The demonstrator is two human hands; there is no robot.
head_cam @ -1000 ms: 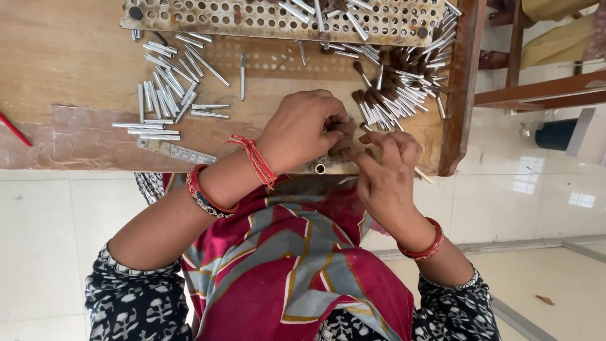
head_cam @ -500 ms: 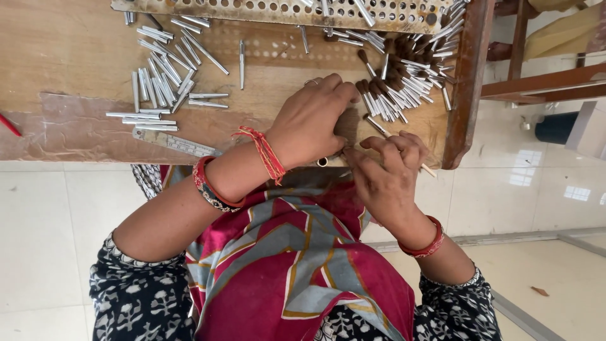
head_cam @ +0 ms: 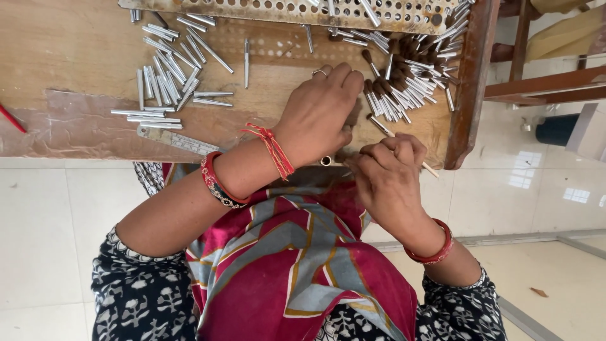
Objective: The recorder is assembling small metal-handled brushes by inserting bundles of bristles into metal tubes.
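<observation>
My left hand (head_cam: 315,113), with a ring and a red thread at the wrist, lies palm down on the wooden table (head_cam: 76,57). Its fingers curl at the edge of a pile of small brushes (head_cam: 404,85) with metal sleeves and dark tips. What is under its palm is hidden. A short metal tube end (head_cam: 326,161) shows at the table's edge between my hands. My right hand (head_cam: 385,180) is closed around a thin stick (head_cam: 430,169) that pokes out to the right.
Several loose metal tubes (head_cam: 167,79) lie on the table's left part, with a metal ruler (head_cam: 177,140) near its front edge. A perforated metal plate (head_cam: 284,9) runs along the back. A raised wooden rim (head_cam: 470,82) bounds the right side. A red object (head_cam: 11,118) is at far left.
My left hand has slid forward and right, up to the brush pile. My right hand stays closed at the table's edge, shifted slightly.
</observation>
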